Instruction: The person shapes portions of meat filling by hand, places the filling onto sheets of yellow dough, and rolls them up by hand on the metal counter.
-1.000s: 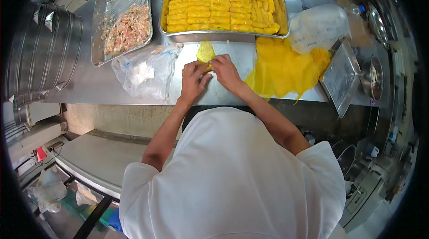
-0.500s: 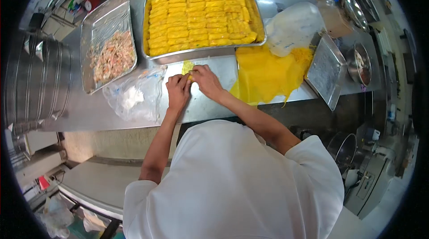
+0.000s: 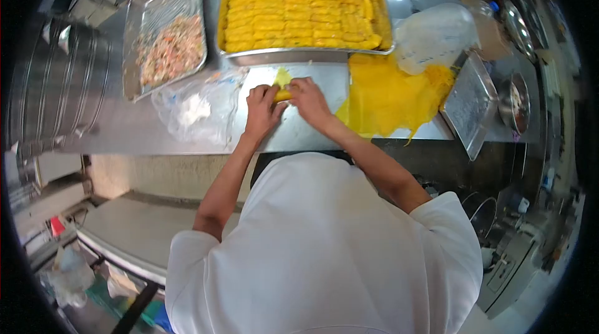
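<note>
A small yellow roll [image 3: 282,95] lies across the metal work surface, with a flat bit of yellow wrapper [image 3: 282,76] stretching out beyond it. My left hand [image 3: 264,109] has its fingers closed around the roll's left end. On the other end, my right hand [image 3: 309,101] grips with bent fingers. Behind both hands stands a deep metal tray [image 3: 274,57] packed with rows of similar yellow rolls [image 3: 299,9]. Yellow wrapper sheets [image 3: 380,97] are spread to the right of my right hand.
At the left, a tilted metal tray [image 3: 132,59] holds chopped pinkish filling [image 3: 171,50]. A plastic bag with white powder [image 3: 195,108] lies nearer. Rightward are a clear plastic bag [image 3: 437,34], an angled flat tray [image 3: 474,106] and a steel bowl [image 3: 515,103].
The yellow roll now shows between my hands, which stand slightly further apart. Less of the flat wrapper lies beyond it. The whole view has shifted a little.
</note>
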{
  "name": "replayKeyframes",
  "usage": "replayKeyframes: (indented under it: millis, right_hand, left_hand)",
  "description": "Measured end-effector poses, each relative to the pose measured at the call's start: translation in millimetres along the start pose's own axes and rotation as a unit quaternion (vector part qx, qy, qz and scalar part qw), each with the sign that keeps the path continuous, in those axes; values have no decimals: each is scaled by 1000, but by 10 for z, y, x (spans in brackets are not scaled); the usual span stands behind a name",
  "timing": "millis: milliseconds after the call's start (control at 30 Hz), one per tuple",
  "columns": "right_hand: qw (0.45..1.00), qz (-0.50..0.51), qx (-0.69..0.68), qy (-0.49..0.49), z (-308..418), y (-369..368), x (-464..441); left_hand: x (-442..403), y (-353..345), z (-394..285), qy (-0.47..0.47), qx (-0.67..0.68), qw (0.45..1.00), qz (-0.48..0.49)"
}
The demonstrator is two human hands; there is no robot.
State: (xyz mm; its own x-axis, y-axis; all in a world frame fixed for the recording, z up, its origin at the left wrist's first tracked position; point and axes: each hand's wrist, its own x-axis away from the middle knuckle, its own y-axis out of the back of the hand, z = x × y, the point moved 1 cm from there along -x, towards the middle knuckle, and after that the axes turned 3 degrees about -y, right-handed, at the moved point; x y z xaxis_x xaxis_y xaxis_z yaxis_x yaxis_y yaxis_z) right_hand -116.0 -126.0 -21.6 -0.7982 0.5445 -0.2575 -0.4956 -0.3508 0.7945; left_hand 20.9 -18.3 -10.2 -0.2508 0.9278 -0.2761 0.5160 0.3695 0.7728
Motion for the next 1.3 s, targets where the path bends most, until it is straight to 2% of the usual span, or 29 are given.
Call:
replayKeyframes:
  millis: [167,233,333,400,567,633,700,733,767,833,967,1067,1167,1233,1300]
  right_hand:
    - [1000,-13,-19,-13,68,139,-17]
    - [1000,4,-22,-12,79,163,-14]
    - [999,-22,-18,-14,106,152,-40]
    - [999,37,-19,-18,85,104,-59]
    - [999,29,-40,-18,139,160,-76]
    - [998,33,-45,-16,130,162,-70]
    - [995,77,-49,-34,85,155,-14]
    - [997,62,-47,-26,93,162,10]
    - [997,61,-47,-27,100,172,42]
    - [995,61,-61,-47,159,250,57]
    - [995,55,-68,-45,122,244,99]
    - [993,91,-55,-48,109,297,122]
    - [993,75,-62,-68,129,412,193]
    - [988,52,-97,-110,151,465,255]
    - [988,44,-99,-107,131,467,296]
  left_hand:
    - [25,55,-20,8,-12,1000,1]
    - [19,30,-55,24,6,999,-35]
    - [7,-10,3,5,-18,1000,0]
    - [-14,-24,5,8,-21,1000,8]
    - [-21,131,-32,-2,22,998,53]
    - [-33,322,-96,11,67,997,44]
    - [-73,510,-18,9,36,999,-37]
    - [-187,654,14,10,13,997,-79]
    - [-260,811,33,59,14,994,-94]
    - [-459,995,137,53,-31,990,-129]
    - [-770,932,37,-5,-63,989,-132]
    - [-807,706,-275,-51,29,996,-64]
    - [-691,632,-400,-49,31,998,-28]
    - [-624,704,-221,-29,36,998,-48]
    - [-635,927,105,1,-61,989,-135]
